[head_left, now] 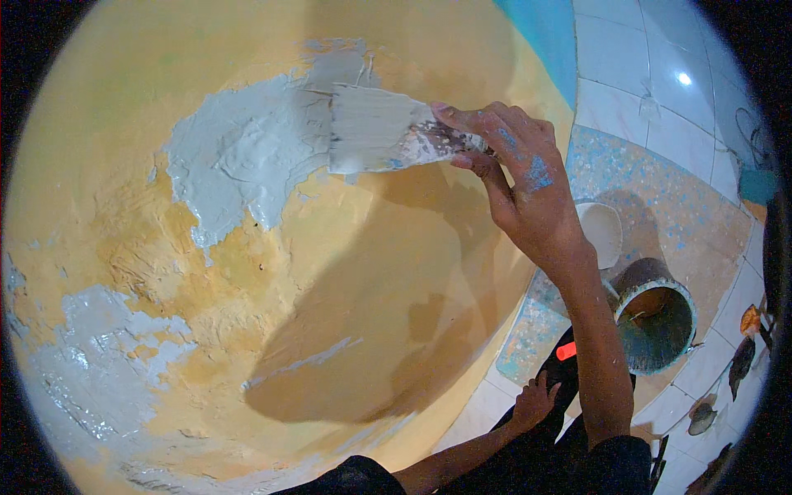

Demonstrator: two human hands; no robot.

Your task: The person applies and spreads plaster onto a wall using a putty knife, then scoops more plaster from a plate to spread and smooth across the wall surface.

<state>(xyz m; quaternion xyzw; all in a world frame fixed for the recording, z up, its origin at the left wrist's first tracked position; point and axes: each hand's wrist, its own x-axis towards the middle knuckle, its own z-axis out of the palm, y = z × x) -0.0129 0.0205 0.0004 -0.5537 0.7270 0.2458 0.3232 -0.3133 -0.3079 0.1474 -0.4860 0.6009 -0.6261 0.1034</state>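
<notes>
- The right hand was pinching the handle of a wide putty knife, with the thumb on 1 side and the fingers on the other. Blue paint spots dotted the back of this hand.
- The flat blade of the putty knife lay at the right edge of a big pale grey putty patch, high on the yellow wall. The blade had pale putty on it, and its handle end was messy with dried bits.
- A 2nd putty patch sat lower down, at the left. It looked wet and shiny in spots. Between the 2 patches, the wall was rough and bumpy.
- The left hand rested low, by the dark trousers, with its fingers a bit bent. I could not tell if it held anything.
- A bright orange-red thing showed just above the left hand. It was too small to name.
- To the right of the right forearm stood a dirty bucket with an open top. A white tub was just beside it.
- Both were on a paint-spotted mat over white floor tiles.
- Dry leaves lay at the far right.
</notes>
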